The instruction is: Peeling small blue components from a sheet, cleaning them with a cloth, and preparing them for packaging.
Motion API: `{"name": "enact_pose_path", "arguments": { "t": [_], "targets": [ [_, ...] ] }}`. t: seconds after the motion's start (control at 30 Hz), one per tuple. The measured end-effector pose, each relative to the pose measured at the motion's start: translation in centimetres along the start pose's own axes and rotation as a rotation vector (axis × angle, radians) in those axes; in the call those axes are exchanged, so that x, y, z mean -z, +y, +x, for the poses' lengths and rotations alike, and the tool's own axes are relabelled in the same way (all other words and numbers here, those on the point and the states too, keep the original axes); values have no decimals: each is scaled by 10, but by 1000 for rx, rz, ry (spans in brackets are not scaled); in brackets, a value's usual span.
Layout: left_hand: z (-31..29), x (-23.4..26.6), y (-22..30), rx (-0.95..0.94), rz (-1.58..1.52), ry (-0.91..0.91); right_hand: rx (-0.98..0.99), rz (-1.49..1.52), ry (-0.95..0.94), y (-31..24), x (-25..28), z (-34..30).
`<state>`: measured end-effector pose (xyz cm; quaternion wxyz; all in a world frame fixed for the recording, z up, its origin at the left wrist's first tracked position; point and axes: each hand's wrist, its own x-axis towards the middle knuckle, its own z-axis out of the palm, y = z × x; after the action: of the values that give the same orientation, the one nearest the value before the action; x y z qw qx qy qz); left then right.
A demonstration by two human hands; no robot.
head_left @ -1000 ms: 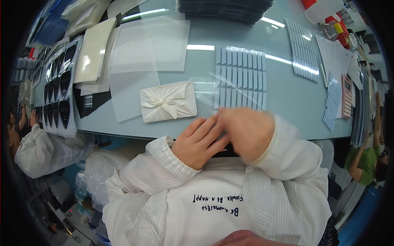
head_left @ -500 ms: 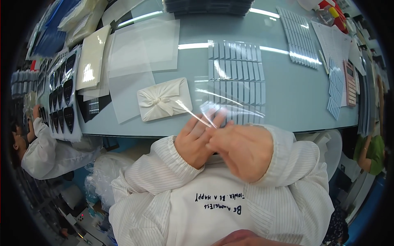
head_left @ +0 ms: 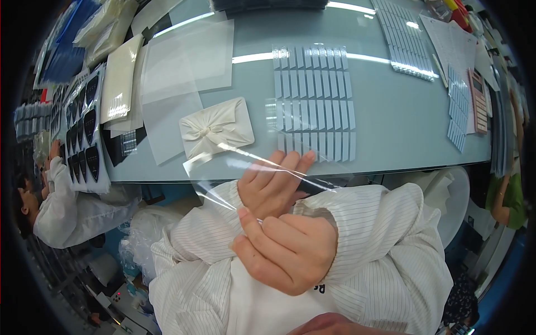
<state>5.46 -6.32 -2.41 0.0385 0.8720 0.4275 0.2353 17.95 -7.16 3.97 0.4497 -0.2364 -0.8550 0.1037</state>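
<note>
A clear plastic sheet or sleeve (head_left: 215, 158) with bright creases stretches in front of me at the table's near edge. My right hand (head_left: 287, 251) pinches its near edge between thumb and fingers, close to my chest. Behind the film lies my left hand (head_left: 267, 187), fingers stretched out and seen through the plastic; its thumb is mostly hidden. Whether the left fingers grip the film is unclear. Just beyond is a white cloth-wrapped flat packet (head_left: 226, 125) tied with a knot. Rows of small blue-grey rectangular pieces (head_left: 312, 84) lie beyond my left fingertips.
Translucent sheets (head_left: 187, 61) and a cream packet stack (head_left: 120, 84) cover the glass table's left side, beside a sheet of black shapes (head_left: 89, 123). More blue-grey pieces (head_left: 405, 42), papers and a pink calculator (head_left: 478, 100) are at right. A co-worker (head_left: 61, 195) sits left.
My right hand has moved left and toward my chest, drawing the film out wider. My left hand now lies lower, behind it. The view has shifted slightly.
</note>
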Motion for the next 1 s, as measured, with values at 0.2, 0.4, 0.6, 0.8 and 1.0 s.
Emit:
{"name": "enact_pose_path", "arguments": {
  "t": [0.2,0.4,0.6,0.8,1.0],
  "targets": [
    [2,13,-20,-98,-310,-116,-12,74,66,-14,-1,9],
    [-7,33,-27,-100,-293,-188,-103,184,101,-29,6,12],
    [-5,35,-34,-186,-200,-222,-26,120,9,-6,19,8],
    [15,51,-32,-127,-260,-297,-153,-298,-172,81,19,-6],
    [18,52,-30,-118,-289,-298,-301,-804,-250,213,36,0]
  ]
}}
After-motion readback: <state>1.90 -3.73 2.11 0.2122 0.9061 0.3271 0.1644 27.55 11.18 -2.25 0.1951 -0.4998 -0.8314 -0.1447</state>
